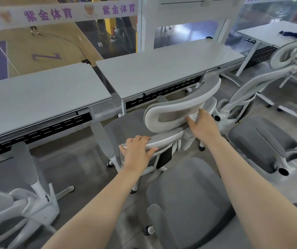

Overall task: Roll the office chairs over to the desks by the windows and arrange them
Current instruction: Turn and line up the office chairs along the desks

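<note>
A white-framed grey office chair point(171, 112) faces the middle desk point(162, 69) by the windows, its seat close to the desk's front edge. My left hand point(137, 150) grips the top rim of the chair's backrest, fingers curled over it. My right hand point(203, 124) holds the post under the curved headrest, fingers wrapped round it. A second chair's grey seat point(189, 198) lies right below my arms. Another chair point(262, 141) stands to the right, and one more point(23, 177) sits at the left desk point(36, 94).
A third desk point(270, 31) at the back right carries a dark object point(290, 34). Glass windows behind the desks overlook a sports court. Chair bases and castors crowd the grey floor on both sides.
</note>
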A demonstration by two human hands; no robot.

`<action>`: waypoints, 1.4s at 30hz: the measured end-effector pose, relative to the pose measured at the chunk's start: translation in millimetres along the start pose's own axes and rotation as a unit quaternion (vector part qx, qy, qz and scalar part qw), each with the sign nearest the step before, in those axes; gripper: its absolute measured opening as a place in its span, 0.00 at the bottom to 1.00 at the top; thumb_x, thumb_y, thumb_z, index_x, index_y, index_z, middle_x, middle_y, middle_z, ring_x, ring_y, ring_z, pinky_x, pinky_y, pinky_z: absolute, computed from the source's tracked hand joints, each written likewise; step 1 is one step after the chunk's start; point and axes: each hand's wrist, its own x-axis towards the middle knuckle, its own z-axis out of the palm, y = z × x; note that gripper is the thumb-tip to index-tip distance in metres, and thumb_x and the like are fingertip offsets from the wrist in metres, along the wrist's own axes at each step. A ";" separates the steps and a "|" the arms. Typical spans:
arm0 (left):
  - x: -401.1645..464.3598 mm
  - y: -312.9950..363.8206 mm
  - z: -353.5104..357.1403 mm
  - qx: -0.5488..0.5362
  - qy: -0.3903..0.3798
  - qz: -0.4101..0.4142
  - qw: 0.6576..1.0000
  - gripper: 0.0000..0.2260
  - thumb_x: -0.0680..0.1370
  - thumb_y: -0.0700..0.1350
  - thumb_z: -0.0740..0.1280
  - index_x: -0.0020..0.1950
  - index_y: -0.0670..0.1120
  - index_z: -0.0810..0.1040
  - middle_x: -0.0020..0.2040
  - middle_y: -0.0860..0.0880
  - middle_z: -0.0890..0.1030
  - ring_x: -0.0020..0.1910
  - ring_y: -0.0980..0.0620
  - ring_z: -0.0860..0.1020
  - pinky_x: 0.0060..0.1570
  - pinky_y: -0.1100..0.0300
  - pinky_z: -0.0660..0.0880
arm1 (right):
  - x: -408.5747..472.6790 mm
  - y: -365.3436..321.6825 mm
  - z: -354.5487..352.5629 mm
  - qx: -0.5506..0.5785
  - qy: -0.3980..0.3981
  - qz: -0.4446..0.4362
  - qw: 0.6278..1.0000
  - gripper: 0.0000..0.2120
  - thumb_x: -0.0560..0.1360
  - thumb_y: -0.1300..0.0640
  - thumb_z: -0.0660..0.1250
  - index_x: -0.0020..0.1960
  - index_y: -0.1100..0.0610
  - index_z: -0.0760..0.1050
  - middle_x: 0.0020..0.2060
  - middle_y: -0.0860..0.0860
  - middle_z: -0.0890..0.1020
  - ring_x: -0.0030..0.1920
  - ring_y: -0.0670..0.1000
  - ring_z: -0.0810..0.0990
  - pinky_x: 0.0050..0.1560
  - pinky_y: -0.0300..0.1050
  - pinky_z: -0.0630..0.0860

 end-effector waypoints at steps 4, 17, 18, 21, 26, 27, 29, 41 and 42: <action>0.9 7.5 7.8 -0.009 0.002 -0.007 1.000 0.17 0.75 0.60 0.67 0.62 0.56 0.76 0.60 0.55 0.76 0.63 0.45 0.67 0.64 0.33 0.60 | 3.2 7.3 -2.6 0.000 0.000 -0.001 1.000 0.20 0.78 0.45 0.63 0.57 0.62 0.69 0.54 0.60 0.78 0.53 0.61 0.76 0.44 0.47 0.66; -13.7 16.1 12.1 -0.009 -0.002 -0.008 1.000 0.17 0.76 0.59 0.66 0.63 0.56 0.75 0.60 0.55 0.76 0.63 0.45 0.67 0.67 0.30 0.54 | -6.2 21.4 -4.8 -0.004 0.006 -0.004 1.000 0.19 0.78 0.46 0.64 0.56 0.62 0.69 0.53 0.60 0.78 0.52 0.61 0.77 0.44 0.48 0.68; -13.8 16.4 12.4 -0.007 -0.002 -0.009 1.000 0.17 0.76 0.59 0.66 0.64 0.56 0.75 0.60 0.55 0.75 0.63 0.45 0.67 0.67 0.30 0.54 | -6.1 21.0 -5.4 -0.005 0.004 -0.003 1.000 0.20 0.78 0.46 0.64 0.57 0.63 0.69 0.54 0.60 0.78 0.52 0.61 0.77 0.44 0.48 0.68; -15.1 17.9 15.1 -0.007 -0.005 -0.009 1.000 0.17 0.76 0.59 0.66 0.64 0.56 0.75 0.61 0.56 0.75 0.64 0.46 0.66 0.67 0.29 0.52 | -5.6 24.7 -6.1 -0.004 0.001 -0.001 1.000 0.20 0.78 0.46 0.64 0.59 0.62 0.69 0.55 0.61 0.78 0.54 0.62 0.77 0.46 0.48 0.69; -20.8 19.1 18.2 -0.007 -0.001 -0.005 1.000 0.18 0.76 0.58 0.66 0.64 0.56 0.75 0.61 0.55 0.75 0.64 0.46 0.66 0.68 0.29 0.51 | -8.8 29.8 -5.9 -0.014 0.001 0.007 1.000 0.22 0.78 0.45 0.63 0.61 0.63 0.68 0.57 0.62 0.78 0.54 0.63 0.77 0.46 0.50 0.71; -20.4 19.1 18.3 -0.007 0.001 -0.004 1.000 0.17 0.76 0.59 0.66 0.64 0.56 0.75 0.61 0.55 0.75 0.64 0.46 0.66 0.68 0.29 0.51 | -8.2 29.8 -5.3 -0.015 0.001 0.007 1.000 0.23 0.78 0.45 0.63 0.63 0.63 0.68 0.58 0.62 0.77 0.55 0.63 0.77 0.47 0.50 0.71; -18.2 19.9 17.7 -0.004 0.003 0.000 1.000 0.17 0.76 0.59 0.66 0.64 0.56 0.75 0.61 0.55 0.75 0.64 0.46 0.66 0.68 0.30 0.52 | -7.8 27.2 -5.3 -0.015 -0.001 0.011 1.000 0.24 0.79 0.45 0.62 0.64 0.64 0.67 0.59 0.63 0.75 0.57 0.64 0.75 0.48 0.50 0.70; -44.1 -0.5 -4.9 0.039 -0.012 0.013 0.999 0.29 0.78 0.57 0.63 0.77 0.51 0.58 0.77 0.50 0.60 0.76 0.46 0.55 0.73 0.37 0.54 | -67.0 -2.1 -67.2 0.098 -0.002 -0.009 0.995 0.28 0.79 0.47 0.60 0.74 0.60 0.59 0.70 0.58 0.69 0.68 0.60 0.69 0.56 0.48 0.67; -57.2 -2.3 -10.5 0.030 0.007 0.003 1.000 0.29 0.78 0.56 0.63 0.77 0.49 0.59 0.77 0.49 0.61 0.77 0.45 0.56 0.74 0.41 0.54 | -83.0 -9.8 -83.8 0.130 0.015 -0.022 0.991 0.27 0.80 0.47 0.59 0.73 0.59 0.60 0.69 0.56 0.71 0.66 0.58 0.71 0.55 0.46 0.65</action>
